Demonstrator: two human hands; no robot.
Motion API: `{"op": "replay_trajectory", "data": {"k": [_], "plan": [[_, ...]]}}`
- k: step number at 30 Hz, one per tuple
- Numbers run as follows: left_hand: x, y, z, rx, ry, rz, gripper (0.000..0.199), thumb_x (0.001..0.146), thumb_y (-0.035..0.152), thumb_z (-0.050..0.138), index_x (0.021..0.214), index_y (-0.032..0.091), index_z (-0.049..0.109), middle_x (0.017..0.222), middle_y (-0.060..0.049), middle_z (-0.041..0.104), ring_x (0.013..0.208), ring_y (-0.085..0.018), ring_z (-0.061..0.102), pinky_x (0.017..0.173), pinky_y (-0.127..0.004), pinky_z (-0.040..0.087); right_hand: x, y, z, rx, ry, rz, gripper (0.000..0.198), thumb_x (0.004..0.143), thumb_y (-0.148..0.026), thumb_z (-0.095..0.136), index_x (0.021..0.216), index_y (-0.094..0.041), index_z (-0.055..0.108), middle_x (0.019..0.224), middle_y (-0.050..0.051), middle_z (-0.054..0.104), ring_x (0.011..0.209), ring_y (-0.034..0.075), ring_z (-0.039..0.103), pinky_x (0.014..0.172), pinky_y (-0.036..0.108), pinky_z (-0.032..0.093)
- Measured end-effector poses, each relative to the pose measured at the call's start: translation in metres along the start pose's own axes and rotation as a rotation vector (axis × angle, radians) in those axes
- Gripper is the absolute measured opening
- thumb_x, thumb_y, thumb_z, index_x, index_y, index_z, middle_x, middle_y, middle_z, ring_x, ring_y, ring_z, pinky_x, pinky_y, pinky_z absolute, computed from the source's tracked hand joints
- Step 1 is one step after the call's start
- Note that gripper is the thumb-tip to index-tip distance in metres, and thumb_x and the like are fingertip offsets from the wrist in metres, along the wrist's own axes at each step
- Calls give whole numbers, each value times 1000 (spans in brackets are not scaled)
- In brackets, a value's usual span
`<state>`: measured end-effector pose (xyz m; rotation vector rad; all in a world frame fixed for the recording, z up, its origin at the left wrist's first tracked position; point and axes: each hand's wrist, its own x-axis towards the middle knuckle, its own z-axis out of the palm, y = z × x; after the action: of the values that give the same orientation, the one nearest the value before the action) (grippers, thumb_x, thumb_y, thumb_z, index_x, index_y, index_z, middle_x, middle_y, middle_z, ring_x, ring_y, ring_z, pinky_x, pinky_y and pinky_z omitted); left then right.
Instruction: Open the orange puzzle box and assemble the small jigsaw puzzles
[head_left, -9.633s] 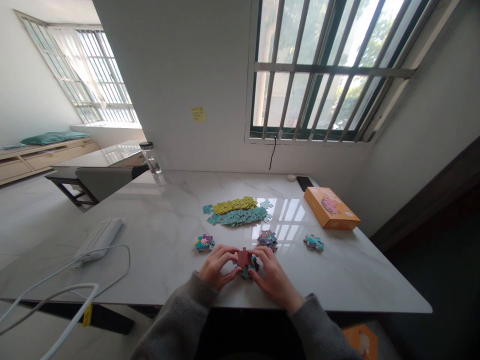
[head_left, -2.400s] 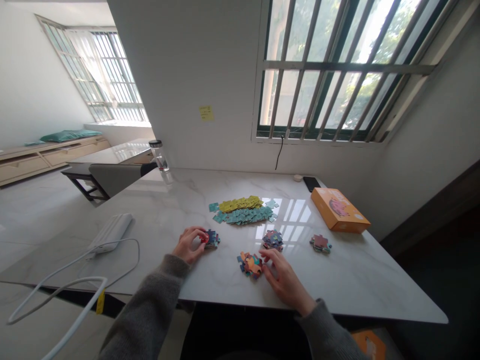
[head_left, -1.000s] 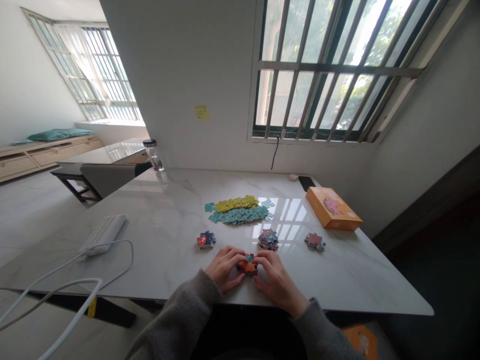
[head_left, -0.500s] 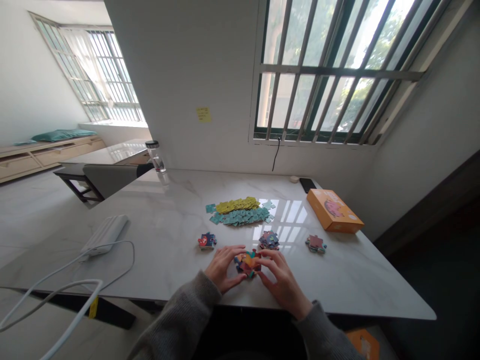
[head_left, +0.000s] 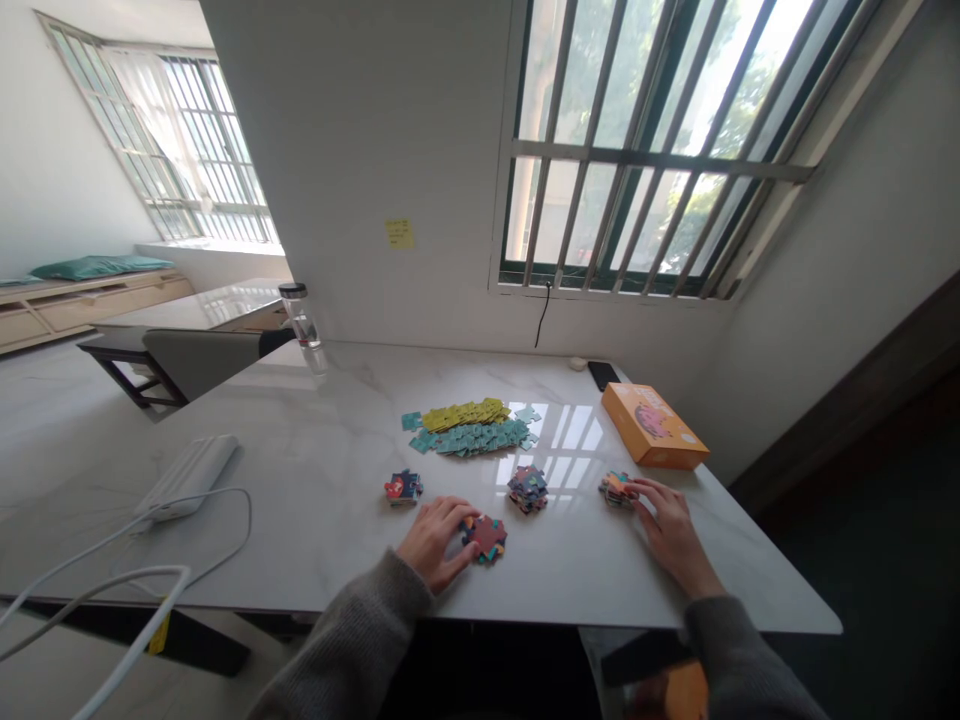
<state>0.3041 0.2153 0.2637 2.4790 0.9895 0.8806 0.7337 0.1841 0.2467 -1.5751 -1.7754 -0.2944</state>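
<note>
My left hand [head_left: 437, 543] curves round the left side of a stack of puzzle pieces [head_left: 487, 537], thumb and fingers against its edge. A reddish-brown piece lies on top of that stack. Over to the right, my right hand [head_left: 670, 527] pinches an orange puzzle piece [head_left: 616, 484] on top of the right-hand stack, most of which is hidden beneath. Between the hands stands another stack of dark, colourful pieces [head_left: 528, 488]. A small stack with a red and navy top piece [head_left: 403, 487] lies beyond my left hand.
Rows of yellow pieces [head_left: 465, 414] and teal pieces [head_left: 480, 437] lie mid-table. An orange box [head_left: 652, 425] and a black phone [head_left: 602, 375] are at the back right. A white power strip [head_left: 187, 478] with cables lies left; a bottle [head_left: 301, 315] stands at the back left.
My right hand has left the near stack and moved right to the right-hand stack with an orange piece. The near stack's top now shows reddish-brown. My left hand has stayed beside it.
</note>
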Motion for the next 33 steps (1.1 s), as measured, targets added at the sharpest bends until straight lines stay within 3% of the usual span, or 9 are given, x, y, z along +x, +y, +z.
{"op": "replay_trajectory", "data": {"k": [6, 9, 14, 18, 21, 23, 28, 33], "plan": [[1, 3, -1, 8, -20, -3, 35, 83, 28, 61, 117, 20, 59, 114, -10, 64, 107, -29, 56, 93, -45, 42, -2, 1, 9, -28, -47, 32, 29, 95, -33, 44, 107, -22, 68, 117, 11, 66, 108, 29, 58, 94, 47, 45], [2, 5, -1, 20, -53, 8, 42, 79, 29, 66, 119, 21, 59, 117, -10, 64, 109, -29, 56, 94, -45, 42, 1, -8, 6, -78, 24, 7, 27, 94, -34, 48, 107, -20, 67, 124, 14, 62, 113, 32, 54, 97, 51, 43], [3, 5, -1, 35, -125, 24, 52, 72, 26, 72, 122, 24, 58, 126, -9, 63, 115, -30, 54, 96, -45, 40, 2, -62, 4, 35, 172, -75, 21, 94, -19, 49, 107, -22, 65, 110, 11, 64, 105, 28, 56, 95, 48, 45], [4, 6, -2, 26, -149, 20, 48, 75, 22, 69, 122, 24, 58, 128, -7, 64, 117, -29, 54, 99, -45, 39, -3, -136, 19, 238, -30, -263, 26, 92, -8, 47, 106, -23, 63, 96, 7, 64, 93, 24, 58, 85, 42, 49], [5, 5, -1, 17, -143, 12, 42, 78, 23, 69, 118, 23, 59, 124, -6, 67, 114, -28, 56, 98, -44, 40, -3, -184, 31, 289, -265, -365, 28, 91, -9, 50, 112, -23, 62, 101, 7, 64, 94, 23, 58, 84, 41, 50], [4, 4, -1, 17, -117, 21, 37, 80, 26, 70, 115, 23, 60, 121, -6, 68, 112, -27, 58, 96, -43, 41, -2, -203, 36, 297, -342, -360, 26, 90, -15, 58, 114, -24, 61, 110, 8, 63, 99, 24, 58, 88, 43, 51], [2, 0, 1, 5, -18, 83, 30, 83, 28, 69, 112, 23, 61, 121, -6, 68, 110, -25, 60, 94, -40, 44, 2, -213, 37, 357, -395, -275, 45, 81, -24, 72, 122, -25, 56, 124, 11, 57, 114, 29, 55, 97, 46, 49], [1, 6, 0, -27, 46, 175, 28, 76, 16, 66, 104, 22, 62, 121, -6, 69, 106, -23, 62, 93, -38, 46, 4, -206, 36, 539, -363, -184, 30, 92, -19, 56, 121, -24, 56, 110, 9, 63, 104, 24, 58, 93, 42, 50]]}}
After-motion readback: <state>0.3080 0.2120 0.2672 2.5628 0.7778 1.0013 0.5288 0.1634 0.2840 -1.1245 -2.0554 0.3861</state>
